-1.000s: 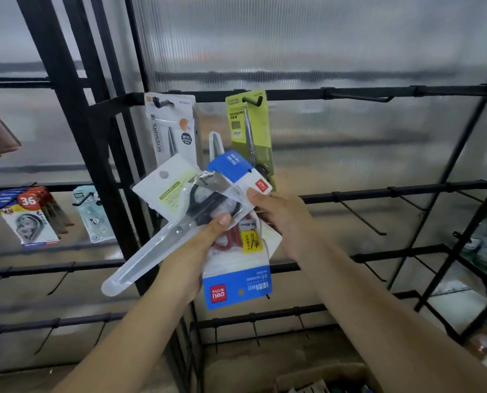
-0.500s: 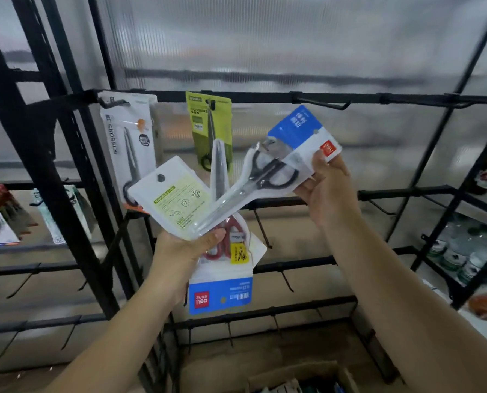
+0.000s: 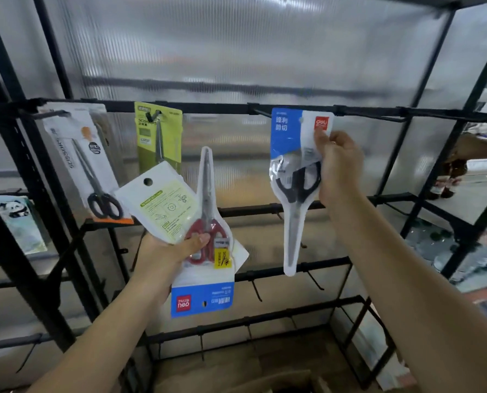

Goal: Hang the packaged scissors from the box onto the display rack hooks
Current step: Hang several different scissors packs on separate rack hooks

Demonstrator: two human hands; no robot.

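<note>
My right hand [image 3: 337, 165] pinches a blue-and-white pack of black-handled scissors [image 3: 294, 177], held upright with its top hole level with a black hook [image 3: 260, 112] on the top rail [image 3: 222, 107]. My left hand [image 3: 165, 253] grips two more packs lower down: a red-handled pair in a blue-and-white pack [image 3: 205, 242], upside down, and a white pack with a yellow-green label [image 3: 160, 202]. Two packs hang on hooks at the left: a white one [image 3: 86, 160] and a green one [image 3: 157, 137].
The black metal rack has lower rails with bare hooks [image 3: 313, 280]. An empty long hook [image 3: 378, 117] juts from the top rail at the right. A panda-print pack [image 3: 18, 222] hangs far left. A cardboard box [image 3: 279, 381] sits on the floor below.
My right hand has pulled the black-handled pack out of the bundle, turned it upright and lifted it to the top rail. My left hand keeps the other two packs.
</note>
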